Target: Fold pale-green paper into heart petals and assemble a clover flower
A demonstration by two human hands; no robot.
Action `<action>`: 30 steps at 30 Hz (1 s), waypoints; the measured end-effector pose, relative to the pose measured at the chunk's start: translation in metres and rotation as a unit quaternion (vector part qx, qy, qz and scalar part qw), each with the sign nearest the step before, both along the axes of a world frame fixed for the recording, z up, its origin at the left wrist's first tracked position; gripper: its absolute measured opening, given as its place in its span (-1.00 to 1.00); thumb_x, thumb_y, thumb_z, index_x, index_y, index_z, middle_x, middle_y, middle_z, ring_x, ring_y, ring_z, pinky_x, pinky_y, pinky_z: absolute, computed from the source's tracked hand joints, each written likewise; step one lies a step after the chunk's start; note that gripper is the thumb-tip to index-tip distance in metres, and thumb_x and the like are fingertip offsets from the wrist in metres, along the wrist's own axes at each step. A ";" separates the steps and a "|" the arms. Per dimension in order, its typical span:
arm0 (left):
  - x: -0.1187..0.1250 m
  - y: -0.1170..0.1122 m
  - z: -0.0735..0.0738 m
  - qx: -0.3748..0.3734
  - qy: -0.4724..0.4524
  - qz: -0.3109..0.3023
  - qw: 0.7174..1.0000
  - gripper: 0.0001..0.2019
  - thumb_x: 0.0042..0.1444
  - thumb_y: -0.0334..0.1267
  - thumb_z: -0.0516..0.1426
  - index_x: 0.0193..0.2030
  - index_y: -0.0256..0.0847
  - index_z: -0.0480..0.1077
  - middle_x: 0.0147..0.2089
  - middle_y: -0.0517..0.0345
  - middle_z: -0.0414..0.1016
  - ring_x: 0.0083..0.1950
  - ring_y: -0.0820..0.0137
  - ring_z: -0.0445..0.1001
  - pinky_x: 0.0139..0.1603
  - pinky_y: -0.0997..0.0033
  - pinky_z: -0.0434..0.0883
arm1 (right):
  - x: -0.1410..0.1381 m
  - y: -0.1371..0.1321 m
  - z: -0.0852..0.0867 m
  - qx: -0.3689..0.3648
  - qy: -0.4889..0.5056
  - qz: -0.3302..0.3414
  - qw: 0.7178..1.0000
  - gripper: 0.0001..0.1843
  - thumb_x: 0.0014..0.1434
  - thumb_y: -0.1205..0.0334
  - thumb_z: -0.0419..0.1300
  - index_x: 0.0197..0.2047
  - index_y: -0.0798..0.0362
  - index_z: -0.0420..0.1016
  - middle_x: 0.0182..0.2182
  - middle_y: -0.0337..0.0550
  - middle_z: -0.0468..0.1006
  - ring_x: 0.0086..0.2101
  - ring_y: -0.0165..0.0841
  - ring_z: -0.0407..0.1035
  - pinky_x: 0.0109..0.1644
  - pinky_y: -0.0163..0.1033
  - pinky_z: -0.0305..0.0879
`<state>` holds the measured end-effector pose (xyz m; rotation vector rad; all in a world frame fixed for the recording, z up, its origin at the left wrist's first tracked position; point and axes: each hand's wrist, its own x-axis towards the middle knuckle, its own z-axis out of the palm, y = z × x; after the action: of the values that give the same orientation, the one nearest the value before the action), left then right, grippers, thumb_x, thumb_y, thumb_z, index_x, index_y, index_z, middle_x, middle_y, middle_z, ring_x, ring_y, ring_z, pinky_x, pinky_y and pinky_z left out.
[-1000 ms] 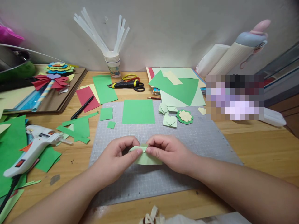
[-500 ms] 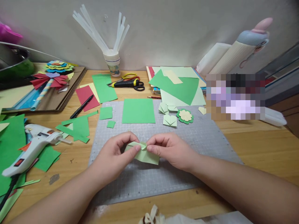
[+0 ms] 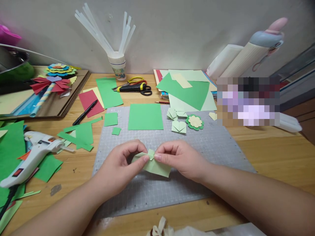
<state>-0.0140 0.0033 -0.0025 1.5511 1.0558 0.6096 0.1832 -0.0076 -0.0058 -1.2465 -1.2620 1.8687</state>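
A pale green piece of paper (image 3: 158,167), partly folded along its upper edge, is held just above the grey cutting mat (image 3: 128,193). My left hand (image 3: 126,160) pinches its left side between thumb and fingers. On the other side my right hand (image 3: 178,159) is closed on the fold, its thumb close to the left one. Fingers hide part of the upper edge. Beyond the hands lie a green paper square (image 3: 145,117), folded pale green paper hearts (image 3: 178,127) and a green and cream paper flower (image 3: 195,122).
At the left lies a white glue gun (image 3: 34,157) among green paper scraps (image 3: 82,134). Toward the wall are a black pen (image 3: 85,112), a box cutter (image 3: 130,88) by scissors (image 3: 146,92), a paper cup (image 3: 118,70) holding white sticks, and stacked paper (image 3: 189,93).
Between my hands the paper's fold has been worked: a small flap now stands up at the middle, and the lower right corner has swung slightly down and right. Both hands keep their hold.
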 end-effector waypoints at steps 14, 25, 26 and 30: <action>0.005 -0.002 0.003 -0.002 0.014 -0.021 1.000 -0.85 0.12 -0.19 0.12 -0.41 -0.19 0.35 -0.41 0.21 0.37 -0.34 0.39 0.32 -0.31 0.43 0.26 | -0.003 -0.003 -0.002 0.016 0.004 -0.002 1.000 -0.69 -0.09 0.12 0.37 -0.52 0.10 0.35 -0.59 -0.36 0.29 -0.55 -0.52 0.12 -0.50 -0.37 0.01; 0.004 -0.003 0.003 -0.011 0.010 -0.022 1.000 -0.85 0.13 -0.22 0.12 -0.42 -0.19 0.34 -0.42 0.24 0.33 -0.34 0.42 0.28 -0.31 0.44 0.22 | 0.001 -0.004 0.000 0.081 -0.051 0.024 0.995 -0.67 0.16 0.06 0.12 -0.53 0.10 0.36 -0.62 -0.33 0.21 -0.57 -0.50 0.08 -0.52 -0.36 0.00; 0.004 -0.002 0.003 -0.019 0.001 -0.014 1.000 -0.85 0.13 -0.21 0.12 -0.41 -0.19 0.34 -0.42 0.25 0.33 -0.35 0.42 0.28 -0.33 0.44 0.22 | 0.001 -0.004 0.001 0.092 -0.045 0.020 0.995 -0.67 0.18 0.05 0.10 -0.50 0.10 0.36 -0.60 -0.32 0.22 -0.55 -0.49 0.09 -0.51 -0.36 0.03; 0.002 0.001 0.001 -0.040 -0.032 0.058 0.997 -0.85 0.12 -0.20 0.15 -0.42 -0.18 0.33 -0.40 0.26 0.32 -0.33 0.44 0.27 -0.31 0.47 0.22 | 0.002 -0.001 0.002 0.100 -0.010 -0.017 0.995 -0.71 0.22 0.07 0.07 -0.43 0.08 0.37 -0.51 -0.27 0.35 -0.46 -0.45 0.22 -0.39 -0.34 0.15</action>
<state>-0.0123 0.0038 -0.0017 1.3990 1.1143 0.6841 0.1853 -0.0084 -0.0041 -1.1730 -1.3925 1.6641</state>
